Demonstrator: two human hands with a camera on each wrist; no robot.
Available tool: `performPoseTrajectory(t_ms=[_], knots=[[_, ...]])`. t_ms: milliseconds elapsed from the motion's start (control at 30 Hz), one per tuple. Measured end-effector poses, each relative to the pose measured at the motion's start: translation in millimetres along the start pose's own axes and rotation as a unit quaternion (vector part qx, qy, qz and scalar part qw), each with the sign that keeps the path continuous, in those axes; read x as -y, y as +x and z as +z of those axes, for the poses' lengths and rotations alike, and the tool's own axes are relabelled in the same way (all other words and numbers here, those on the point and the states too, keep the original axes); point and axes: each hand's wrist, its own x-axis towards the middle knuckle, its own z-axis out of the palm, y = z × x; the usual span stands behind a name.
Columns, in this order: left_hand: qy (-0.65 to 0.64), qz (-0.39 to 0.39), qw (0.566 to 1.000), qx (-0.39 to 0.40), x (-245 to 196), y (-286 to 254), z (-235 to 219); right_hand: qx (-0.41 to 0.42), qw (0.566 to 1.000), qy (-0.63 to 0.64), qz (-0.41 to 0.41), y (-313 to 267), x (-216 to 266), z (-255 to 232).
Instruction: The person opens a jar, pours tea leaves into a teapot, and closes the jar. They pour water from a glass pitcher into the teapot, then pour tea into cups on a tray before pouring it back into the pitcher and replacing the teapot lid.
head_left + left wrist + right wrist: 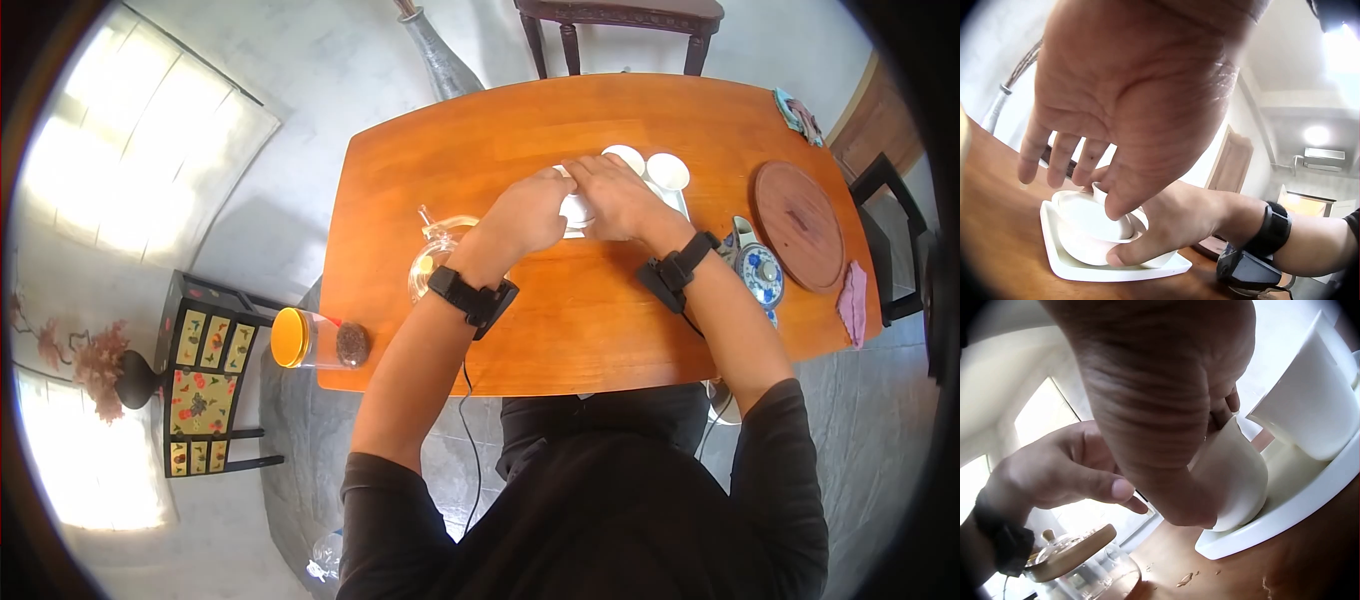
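A white gaiwan (1082,240) with its lid (1079,209) on stands at one end of a white tray (1057,265). My right hand (620,200) grips its bowl, thumb (1129,253) on the near side and fingers round the far side. Close over the lid is my left hand (530,210), palm down; its fingers (1029,153) extend downward, and the thumb overlaps the lid in the left wrist view. Right behind the gaiwan, on the same tray, are two white cups (667,172) (624,158).
On the wooden table (450,350), a glass teapot (425,265) stands left of the tray. To the right are a blue-and-white teapot (760,275), a round wooden board (800,225) and a pink cloth (852,305). A yellow-lidded jar (290,338) lies at the left edge.
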Motion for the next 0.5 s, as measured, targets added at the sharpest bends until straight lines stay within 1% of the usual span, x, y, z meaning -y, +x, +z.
performPoseTrajectory(t_ms=[167, 233, 267, 333, 367, 433, 467, 500], knots=[[-0.002, 0.005, 1.000, 0.005, 2.3, -4.8, 2.7, -0.039, 0.998, -0.034, -0.029, -0.2, -3.1, 6.6], [-0.011, 0.027, 1.000, -0.004, 3.4, -5.7, 4.7, -0.008, 1.000, -0.014, -0.007, -0.5, 1.3, -0.7], [-0.011, 0.026, 1.000, -0.006, 4.5, -6.4, 4.9, -0.009, 1.000, -0.015, -0.008, 0.1, 0.9, 1.2], [-0.020, 0.026, 0.999, -0.022, 0.9, -8.1, 1.7, -0.038, 0.998, 0.043, -0.010, 0.1, 0.7, 4.2], [-0.019, 0.026, 0.999, -0.022, -0.8, -9.2, 0.2, -0.039, 0.998, 0.042, -0.011, -0.9, -0.1, 4.8], [0.032, 0.054, 0.995, -0.082, -6.5, -12.1, -5.7, -0.096, 0.991, 0.090, -0.011, -4.5, 4.9, -3.8], [0.032, 0.054, 0.995, -0.081, -8.6, -11.8, -9.8, -0.096, 0.991, 0.090, -0.011, -4.2, 4.9, -9.4], [0.043, 0.076, 0.991, -0.103, -12.6, -10.6, -16.3, -0.093, 0.990, 0.109, -0.005, -2.8, 3.6, -16.6]])
